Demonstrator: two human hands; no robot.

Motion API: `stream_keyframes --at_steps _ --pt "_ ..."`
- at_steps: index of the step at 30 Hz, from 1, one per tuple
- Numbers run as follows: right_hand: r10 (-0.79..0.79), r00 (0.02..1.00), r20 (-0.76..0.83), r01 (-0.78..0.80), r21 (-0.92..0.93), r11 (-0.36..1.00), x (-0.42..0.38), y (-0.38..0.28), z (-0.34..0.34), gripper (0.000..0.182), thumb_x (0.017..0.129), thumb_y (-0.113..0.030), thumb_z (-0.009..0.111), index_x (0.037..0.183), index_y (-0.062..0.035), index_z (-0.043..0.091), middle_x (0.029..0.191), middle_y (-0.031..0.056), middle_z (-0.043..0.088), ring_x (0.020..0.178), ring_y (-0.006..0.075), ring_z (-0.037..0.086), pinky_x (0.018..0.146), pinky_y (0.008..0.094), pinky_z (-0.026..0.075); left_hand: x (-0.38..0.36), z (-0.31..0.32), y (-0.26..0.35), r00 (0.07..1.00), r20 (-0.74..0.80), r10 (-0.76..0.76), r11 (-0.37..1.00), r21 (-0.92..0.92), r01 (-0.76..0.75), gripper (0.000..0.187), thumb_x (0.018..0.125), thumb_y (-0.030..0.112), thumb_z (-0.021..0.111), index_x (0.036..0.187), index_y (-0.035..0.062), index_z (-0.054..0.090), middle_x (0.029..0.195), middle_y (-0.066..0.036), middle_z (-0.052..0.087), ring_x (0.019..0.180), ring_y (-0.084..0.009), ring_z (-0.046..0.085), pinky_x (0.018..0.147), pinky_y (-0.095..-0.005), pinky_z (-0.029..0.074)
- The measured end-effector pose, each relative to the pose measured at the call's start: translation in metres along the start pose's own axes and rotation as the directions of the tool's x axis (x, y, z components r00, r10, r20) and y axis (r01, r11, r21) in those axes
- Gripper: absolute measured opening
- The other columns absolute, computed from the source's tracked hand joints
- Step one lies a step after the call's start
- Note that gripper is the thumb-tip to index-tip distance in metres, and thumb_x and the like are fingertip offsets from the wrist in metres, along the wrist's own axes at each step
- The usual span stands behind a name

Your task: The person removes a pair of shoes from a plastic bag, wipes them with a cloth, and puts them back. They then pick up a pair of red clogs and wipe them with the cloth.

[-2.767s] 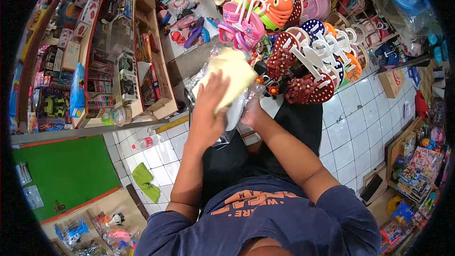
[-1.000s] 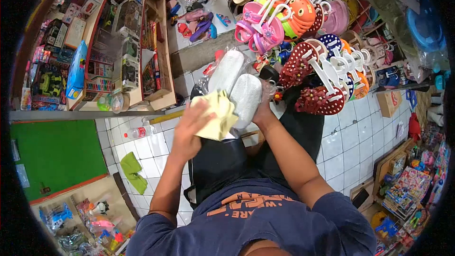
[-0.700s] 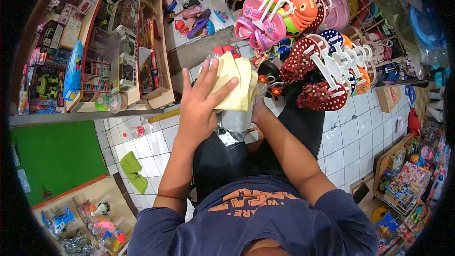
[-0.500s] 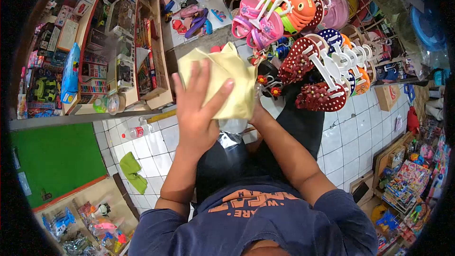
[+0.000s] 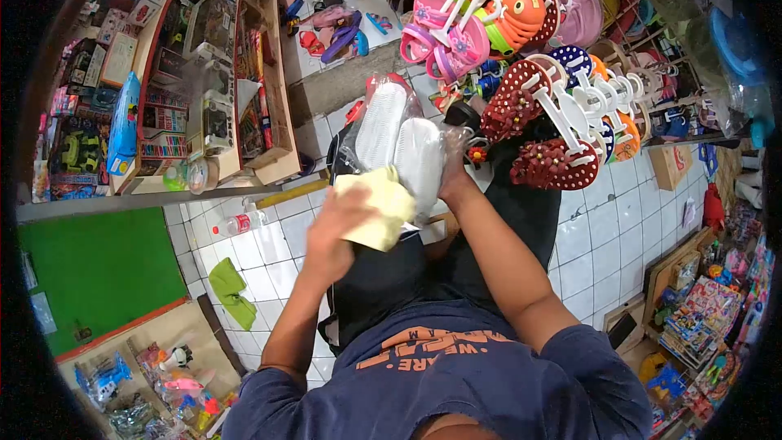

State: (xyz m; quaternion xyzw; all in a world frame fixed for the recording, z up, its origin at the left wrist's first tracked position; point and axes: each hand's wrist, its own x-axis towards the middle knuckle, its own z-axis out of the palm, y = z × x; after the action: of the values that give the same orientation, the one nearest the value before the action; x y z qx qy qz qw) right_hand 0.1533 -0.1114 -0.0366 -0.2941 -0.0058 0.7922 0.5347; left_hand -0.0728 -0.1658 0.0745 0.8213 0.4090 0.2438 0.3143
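Left hand: blurred, fingers curled closed on pale yellow cloth
White textured slippers: side by side in clear plastic, beyond the cloth
Right hand: holds the slippers' right side; finger opening hidden, cannot tell

Both arms reached forward from the torso and slanted inward, with the hands apart. The left hand was nearer the body, its back up, its fingers blurred and closed in a hold. The left forearm ran forward from a bent elbow. The right hand was farther out, its fingers mostly hidden. The right forearm angled toward the midline, the right wrist almost in line with it.
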Motion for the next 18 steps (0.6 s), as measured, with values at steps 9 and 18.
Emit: stream_keyframes --at_steps 9,18 --pt "0.062 0.989 0.137 -0.066 0.024 0.998 0.005 0.020 -0.014 0.066 0.095 -0.058 0.032 0.125 -0.0071 0.060 0.113 0.0132 0.067 0.098 0.0273 0.068 0.088 0.0428 0.056 0.094 -0.006 0.012 0.988 -0.081 0.129 0.920 0.383 -0.089 0.070 0.074 -0.013 0.050 0.134 0.0221 0.060 0.150 -0.015 0.043 0.141 -0.0387 0.034 0.115 -0.0620 0.016" --pt "0.024 0.999 -0.044 -0.018 0.134 0.991 0.003 0.022 -0.019 0.075 0.096 -0.062 0.022 0.137 -0.0066 0.052 0.133 0.0170 0.058 0.119 0.0335 0.059 0.103 0.0482 0.047 0.024 0.040 0.002 0.997 0.048 -0.064 0.971 0.234 0.051 0.075 0.075 -0.014 0.053 0.140 0.0245 0.054 0.154 -0.013 0.038 0.144 -0.0325 0.033 0.116 -0.0596 0.017"
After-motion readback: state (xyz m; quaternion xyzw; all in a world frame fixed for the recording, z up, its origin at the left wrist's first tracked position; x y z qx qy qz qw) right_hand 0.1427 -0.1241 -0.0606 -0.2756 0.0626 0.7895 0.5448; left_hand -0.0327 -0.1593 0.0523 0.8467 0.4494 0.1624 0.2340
